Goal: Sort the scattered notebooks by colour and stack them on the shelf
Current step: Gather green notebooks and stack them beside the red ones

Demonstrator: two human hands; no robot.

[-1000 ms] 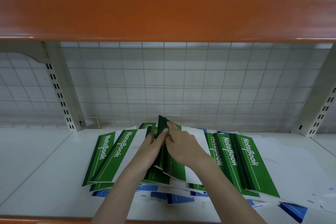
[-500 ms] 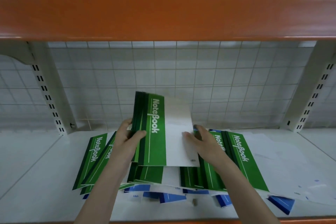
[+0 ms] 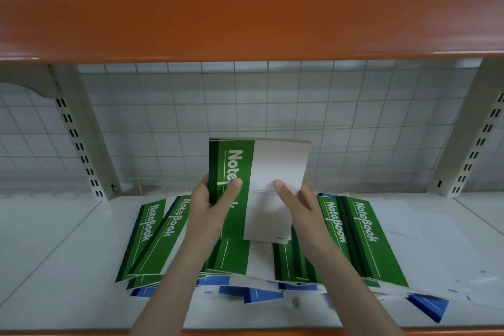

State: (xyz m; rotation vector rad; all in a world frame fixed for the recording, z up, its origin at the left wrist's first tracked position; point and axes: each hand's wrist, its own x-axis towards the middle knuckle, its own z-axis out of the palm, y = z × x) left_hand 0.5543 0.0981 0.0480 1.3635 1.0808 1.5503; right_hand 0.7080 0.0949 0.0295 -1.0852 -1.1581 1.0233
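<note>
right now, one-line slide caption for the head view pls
Both hands, left hand and right hand, hold a bundle of green notebooks upright above the scattered pile on the white shelf.

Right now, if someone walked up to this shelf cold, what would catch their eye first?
Most likely the bundle of green notebooks held upright at centre, the left hand gripping its spine side and the right hand its white side. Below it, green notebooks lie fanned over blue notebooks on the white shelf. A broad orange beam runs across the top.
</note>
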